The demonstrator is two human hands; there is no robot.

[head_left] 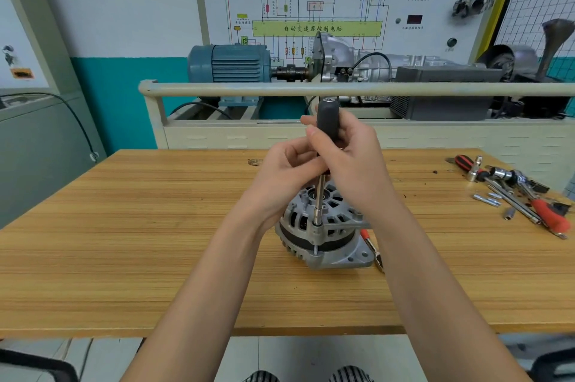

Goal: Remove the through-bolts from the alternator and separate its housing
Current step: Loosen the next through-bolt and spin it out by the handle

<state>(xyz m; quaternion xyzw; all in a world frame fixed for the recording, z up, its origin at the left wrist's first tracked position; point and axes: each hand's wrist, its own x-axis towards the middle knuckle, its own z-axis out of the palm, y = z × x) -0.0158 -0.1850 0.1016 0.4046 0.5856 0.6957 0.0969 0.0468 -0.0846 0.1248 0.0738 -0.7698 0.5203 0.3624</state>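
A wooden tabletop [155, 241] filled the lower view, and beyond its far edge stood a training rig with a blue electric motor [228, 63] coupled to a silver transmission [357, 61], under a wall panel [314, 8] printed with a wiring diagram.

The alternator [322, 226] sat near the middle of the tabletop, slightly toward the right, resting on its rear housing with the slotted front face and bearing bore turned up. An orange-handled tool [371, 249] lay on the tabletop touching or just beside the alternator's right side, mostly hidden by the right forearm.

A nut driver [327, 123] with a dark grey handle stood nearly upright over the alternator, its steel shaft running down to a through-bolt [316, 227] at the near-left rim of the front housing, where the socket end met the bolt head.

The right hand [357, 160] held the handle, its fingers curled round it from the right. The left hand [286, 166] gripped the lower part of the handle just above the shaft, its fingers wrapped round it from the left, touching the right hand.

Near the far right corner of the tabletop lay a heap of tools: a ratchet wrench [510, 177], a red-handled screwdriver [466, 163], red-handled pliers [547, 213], and beside them a few loose removed bolts [487, 199].
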